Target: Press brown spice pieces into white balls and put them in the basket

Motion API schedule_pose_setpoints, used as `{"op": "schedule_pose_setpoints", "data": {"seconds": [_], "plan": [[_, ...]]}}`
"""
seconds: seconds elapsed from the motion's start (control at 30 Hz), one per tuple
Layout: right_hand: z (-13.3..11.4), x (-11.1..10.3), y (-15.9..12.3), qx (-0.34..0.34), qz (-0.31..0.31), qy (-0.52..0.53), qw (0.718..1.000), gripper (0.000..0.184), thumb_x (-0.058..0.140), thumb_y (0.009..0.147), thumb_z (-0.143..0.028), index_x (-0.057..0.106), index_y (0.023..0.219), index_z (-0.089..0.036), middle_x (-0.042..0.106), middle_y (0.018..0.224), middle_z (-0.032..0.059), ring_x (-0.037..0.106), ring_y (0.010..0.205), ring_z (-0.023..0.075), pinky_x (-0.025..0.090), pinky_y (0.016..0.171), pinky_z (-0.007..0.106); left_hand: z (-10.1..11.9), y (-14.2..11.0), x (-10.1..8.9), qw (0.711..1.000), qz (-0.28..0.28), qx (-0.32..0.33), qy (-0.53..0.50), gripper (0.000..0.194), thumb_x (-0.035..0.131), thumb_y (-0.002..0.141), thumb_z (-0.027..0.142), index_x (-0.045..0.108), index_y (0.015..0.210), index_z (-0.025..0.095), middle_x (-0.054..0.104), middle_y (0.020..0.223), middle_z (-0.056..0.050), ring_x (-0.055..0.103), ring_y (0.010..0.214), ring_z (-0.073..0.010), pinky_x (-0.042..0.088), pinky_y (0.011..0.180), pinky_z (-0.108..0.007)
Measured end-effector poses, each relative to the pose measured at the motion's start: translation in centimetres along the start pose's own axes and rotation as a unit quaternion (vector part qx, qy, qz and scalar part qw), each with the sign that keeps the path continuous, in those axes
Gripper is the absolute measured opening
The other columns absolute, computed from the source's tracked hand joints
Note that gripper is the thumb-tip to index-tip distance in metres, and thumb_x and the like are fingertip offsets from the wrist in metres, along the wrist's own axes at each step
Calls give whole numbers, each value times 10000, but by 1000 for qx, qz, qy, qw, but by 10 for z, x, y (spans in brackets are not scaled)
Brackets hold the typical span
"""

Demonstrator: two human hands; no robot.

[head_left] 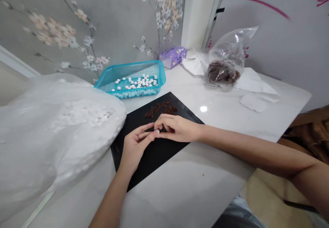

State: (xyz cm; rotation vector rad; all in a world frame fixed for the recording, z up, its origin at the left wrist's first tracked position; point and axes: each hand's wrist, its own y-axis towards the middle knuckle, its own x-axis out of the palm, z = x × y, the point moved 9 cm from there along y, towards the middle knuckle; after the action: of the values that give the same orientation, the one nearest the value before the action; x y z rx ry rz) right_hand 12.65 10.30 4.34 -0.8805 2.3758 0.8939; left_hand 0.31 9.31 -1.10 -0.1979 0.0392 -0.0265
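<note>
Over a black mat (pixel 149 164), my two hands meet at the fingertips. My left hand (pixel 137 142) pinches a small white ball (pixel 157 131) between thumb and fingers. Touching it from the right is my right hand (pixel 177 128), its fingers curled and pinched together; whatever they may hold is too small or hidden to make out. Just beyond my fingers, small reddish-brown bits (pixel 160 109) lie loosely scattered on the mat.
A blue plastic basket (pixel 104 79) with many white balls stands behind the mat. At left bulges a large translucent bag (pixel 61 135) of white balls. Further right are a purple tissue pack (pixel 173 57), a clear bag (pixel 223 68) with brown material, and white papers (pixel 257 84).
</note>
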Motion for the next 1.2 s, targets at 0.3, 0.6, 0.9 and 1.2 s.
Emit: {"op": "schedule_pose_setpoints", "data": {"seconds": [0.3,0.6,0.9,1.2], "plan": [[-4,1,1,-17,-6,-8,1000,104,516,898,-251,537,921,-152,516,873,30,441,594,57,429,570,182,1,1,1,1000,-6,-2,-9,398,791,637,291,671,1005,203,712,631,36,622,658,-80,480,725,-162],[-4,5,0,-15,-18,-17,1000,101,494,906,-244,530,934,-154,513,879,40,460,635,73,443,601,195,1,1,2,1000,-10,-1,-18,362,795,628,262,667,962,207,699,606,48,609,627,-65,468,708,-150],[5,-4,-2,35,52,18,998,250,620,823,-310,512,998,-169,515,855,0,379,491,30,387,473,182,2,0,1,1000,-2,3,-9,289,792,639,304,680,885,200,732,678,27,609,637,-58,456,690,-138],[2,-3,-5,-5,66,4,998,137,601,841,-286,555,859,-158,488,751,-11,396,519,47,376,475,186,1,1,0,1000,0,-2,-19,313,800,628,290,620,865,194,716,640,40,615,621,-63,456,662,-147]]}}
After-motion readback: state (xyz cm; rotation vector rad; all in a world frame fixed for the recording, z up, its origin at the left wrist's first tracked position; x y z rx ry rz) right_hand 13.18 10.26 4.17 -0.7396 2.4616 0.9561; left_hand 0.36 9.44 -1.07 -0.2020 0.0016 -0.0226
